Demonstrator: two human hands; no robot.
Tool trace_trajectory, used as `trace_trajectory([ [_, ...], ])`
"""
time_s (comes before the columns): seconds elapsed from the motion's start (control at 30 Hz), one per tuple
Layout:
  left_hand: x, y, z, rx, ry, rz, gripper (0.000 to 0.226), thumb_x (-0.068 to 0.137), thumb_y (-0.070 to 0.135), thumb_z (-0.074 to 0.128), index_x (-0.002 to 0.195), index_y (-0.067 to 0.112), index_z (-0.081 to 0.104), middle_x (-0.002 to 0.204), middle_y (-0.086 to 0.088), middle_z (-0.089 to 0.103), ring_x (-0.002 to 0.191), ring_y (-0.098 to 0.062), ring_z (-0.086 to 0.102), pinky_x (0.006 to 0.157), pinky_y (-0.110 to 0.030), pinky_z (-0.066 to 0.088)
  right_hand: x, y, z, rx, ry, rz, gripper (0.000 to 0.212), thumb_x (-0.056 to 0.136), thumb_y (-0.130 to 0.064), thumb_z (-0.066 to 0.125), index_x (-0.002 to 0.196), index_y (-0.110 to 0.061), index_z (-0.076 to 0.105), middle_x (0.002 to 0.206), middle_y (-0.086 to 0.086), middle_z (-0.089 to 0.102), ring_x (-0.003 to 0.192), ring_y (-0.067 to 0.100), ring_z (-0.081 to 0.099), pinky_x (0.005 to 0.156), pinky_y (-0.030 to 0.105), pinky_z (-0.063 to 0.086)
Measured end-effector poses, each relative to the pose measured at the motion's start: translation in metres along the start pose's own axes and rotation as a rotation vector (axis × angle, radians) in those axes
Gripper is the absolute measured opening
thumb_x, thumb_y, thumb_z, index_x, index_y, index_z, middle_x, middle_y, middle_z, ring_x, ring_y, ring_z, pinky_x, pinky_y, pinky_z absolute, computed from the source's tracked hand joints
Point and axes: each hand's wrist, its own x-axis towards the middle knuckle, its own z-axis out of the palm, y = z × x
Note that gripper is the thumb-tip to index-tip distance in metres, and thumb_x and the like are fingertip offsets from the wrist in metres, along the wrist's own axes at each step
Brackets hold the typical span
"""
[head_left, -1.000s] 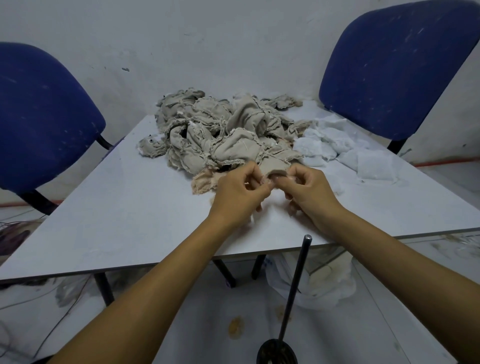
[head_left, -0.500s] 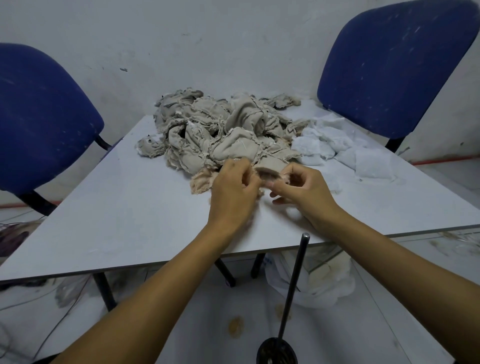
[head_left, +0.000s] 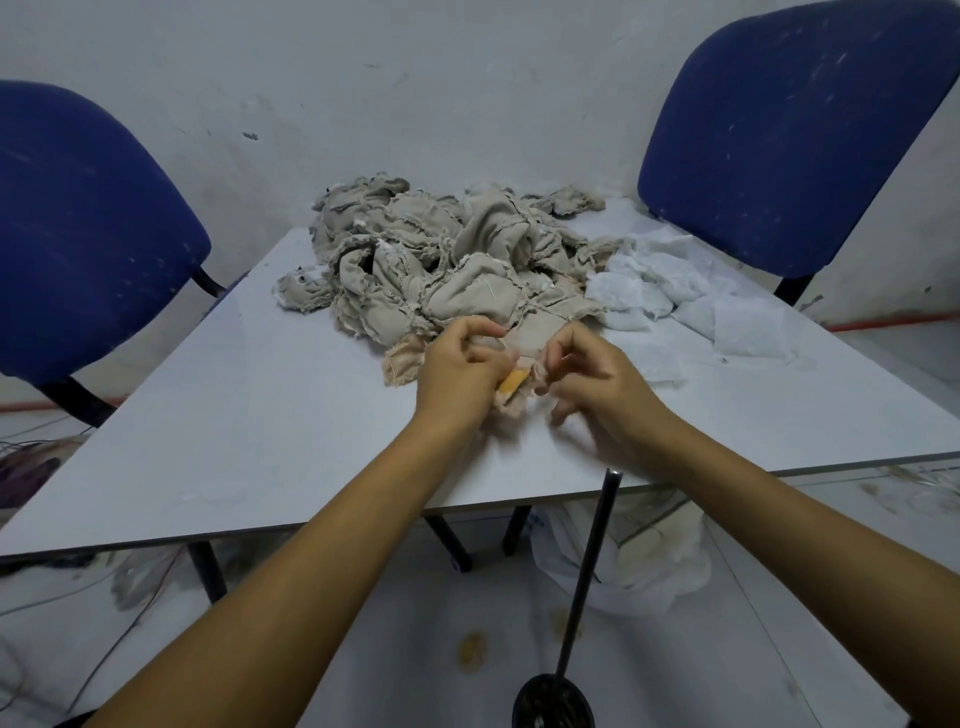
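Your left hand (head_left: 457, 371) and right hand (head_left: 597, 384) meet over a beige scrap (head_left: 535, 336) at the near edge of the surface (head_left: 260, 415), knuckles almost touching. The left grip is curled tight, thumb and fingers pinching the scrap's left end; the right grip pinches its right end between thumb and forefinger, the other fingers loosely bent and somewhat blurred. Between the two hands a small orange patch (head_left: 511, 383) shows on the cloth, with frayed pale fabric bunched beneath it. The scrap lies just in front of a pile (head_left: 441, 260) of crumpled beige cloth and touches its near side. White pieces (head_left: 691, 306) spread out to the right of the pile. A blue chair (head_left: 78, 234) stands at the surface's left side and a second chair (head_left: 789, 130) at its far right corner, both against a white wall. Below the near edge, a dark rod (head_left: 592, 561) rises from a round black base, and a white bag (head_left: 649, 571) slumps on the floor under the surface.
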Motion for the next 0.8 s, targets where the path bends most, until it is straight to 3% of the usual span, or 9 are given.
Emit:
trace_trajectory([
  [0.1,0.002,0.006,-0.012,-0.114,-0.24,-0.033,0.003,0.095,0.014,0.063,0.094,0.016,0.065,0.065,-0.003,0.065,0.051,-0.012,0.057,0.051,-0.027,0.046,0.004,0.001,-0.006,0.145,0.156,0.08,0.018,0.066,0.001,0.045,0.077,-0.013,0.052,0.076,0.005,0.057,0.077,0.024,0.054,0.055,0.034,0.048],
  [0.13,0.002,0.007,-0.015,-0.073,-0.305,-0.014,0.01,0.098,0.018,0.059,0.094,0.013,0.066,0.066,-0.005,0.068,0.049,-0.011,0.058,0.048,-0.023,0.043,0.005,0.003,-0.006,0.088,0.2,0.095,0.019,0.069,0.004,0.045,0.074,-0.013,0.053,0.074,0.006,0.057,0.075,0.027,0.054,0.055,0.034,0.047],
  [0.27,0.006,0.007,-0.029,0.556,-0.181,0.296,0.009,0.089,0.018,0.063,0.089,0.019,0.072,0.081,0.009,0.069,0.079,-0.009,0.064,0.071,-0.026,0.05,0.006,0.009,0.001,-0.234,0.181,0.055,0.036,0.08,0.005,0.049,0.064,-0.025,0.06,0.072,0.005,0.061,0.071,0.031,0.057,0.058,0.045,0.047],
  [0.33,0.01,0.006,-0.036,0.794,-0.276,0.285,0.014,0.083,0.016,0.065,0.094,0.022,0.072,0.091,0.008,0.06,0.091,-0.015,0.057,0.077,-0.028,0.045,0.006,0.009,0.002,-0.319,0.149,0.037,0.033,0.079,0.002,0.05,0.065,-0.025,0.061,0.067,-0.004,0.061,0.068,0.027,0.057,0.061,0.05,0.051],
  [0.43,0.013,-0.001,-0.043,0.961,-0.437,0.211,0.028,0.081,0.018,0.065,0.107,0.027,0.066,0.108,-0.001,0.047,0.1,-0.019,0.046,0.083,-0.03,0.036,0.007,0.008,0.001,-0.359,0.13,0.034,0.032,0.079,0.002,0.05,0.067,-0.026,0.062,0.064,-0.011,0.06,0.063,0.02,0.057,0.062,0.043,0.049],
  [0.53,0.013,-0.005,-0.044,0.955,-0.435,0.279,0.03,0.081,0.013,0.066,0.108,0.025,0.064,0.106,0.001,0.046,0.094,-0.016,0.047,0.077,-0.027,0.034,0.005,0.008,0.002,-0.392,0.1,0.035,0.033,0.079,0.003,0.052,0.069,-0.027,0.063,0.066,-0.01,0.062,0.062,0.018,0.059,0.059,0.033,0.047],
  [0.63,0.012,-0.008,-0.042,0.934,-0.345,0.451,0.019,0.082,0.009,0.068,0.1,0.015,0.069,0.096,0.001,0.058,0.089,-0.019,0.056,0.072,-0.028,0.038,0.004,0.008,0.005,-0.423,0.041,0.014,0.03,0.082,0.0,0.057,0.078,-0.029,0.065,0.08,-0.008,0.063,0.066,0.007,0.057,0.061,0.021,0.043],
  [0.73,0.008,-0.005,-0.037,0.642,-0.243,0.435,0.007,0.085,0.019,0.074,0.09,0.016,0.073,0.087,0.003,0.069,0.08,-0.013,0.063,0.07,-0.026,0.047,0.004,0.008,0.006,-0.471,-0.033,-0.081,0.022,0.087,-0.012,0.067,0.098,-0.031,0.064,0.1,-0.007,0.063,0.084,0.001,0.06,0.069,0.01,0.044],
  [0.8,0.007,-0.001,-0.033,0.426,-0.215,0.35,0.006,0.085,0.027,0.075,0.086,0.022,0.073,0.082,0.008,0.072,0.078,-0.006,0.066,0.07,-0.021,0.053,0.004,0.009,0.003,-0.438,-0.03,-0.112,0.029,0.088,-0.021,0.073,0.11,-0.034,0.06,0.106,-0.011,0.063,0.093,0.0,0.06,0.075,0.01,0.046],
])
